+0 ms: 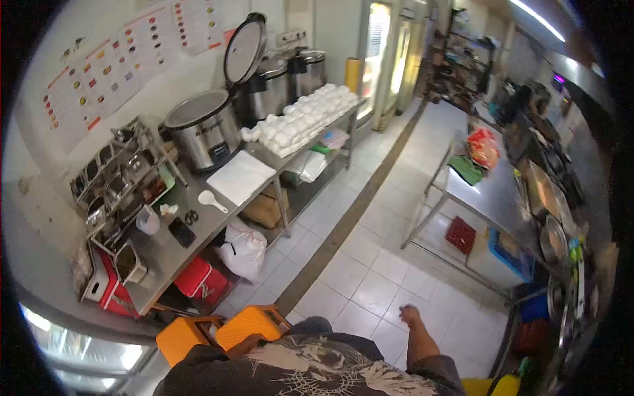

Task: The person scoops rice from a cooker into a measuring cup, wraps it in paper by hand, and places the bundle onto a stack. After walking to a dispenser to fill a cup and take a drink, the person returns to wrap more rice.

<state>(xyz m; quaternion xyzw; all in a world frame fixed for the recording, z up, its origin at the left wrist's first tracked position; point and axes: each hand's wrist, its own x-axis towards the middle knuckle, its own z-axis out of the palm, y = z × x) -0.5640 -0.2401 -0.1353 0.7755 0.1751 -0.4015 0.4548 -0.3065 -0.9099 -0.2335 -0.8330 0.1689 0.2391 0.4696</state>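
Note:
My right hand [409,315] hangs over the white floor tiles [374,290] to the right of my body. Its fingers look loosely curled, and I see nothing in them. Low on the left, my left hand [246,344] is in shadow beside an orange stool [249,326], partly hidden by my dark printed shirt. Its fingers cannot be made out, nor whether it touches the stool. A second orange stool [181,338] stands to the left of the first.
A steel table on the left holds a phone [182,232], a white scoop [212,201], a large cooker [203,129] and wrapped white bundles [304,119]. On the right, a steel table [489,198] bears a green cloth [466,170] and a red bag [483,147].

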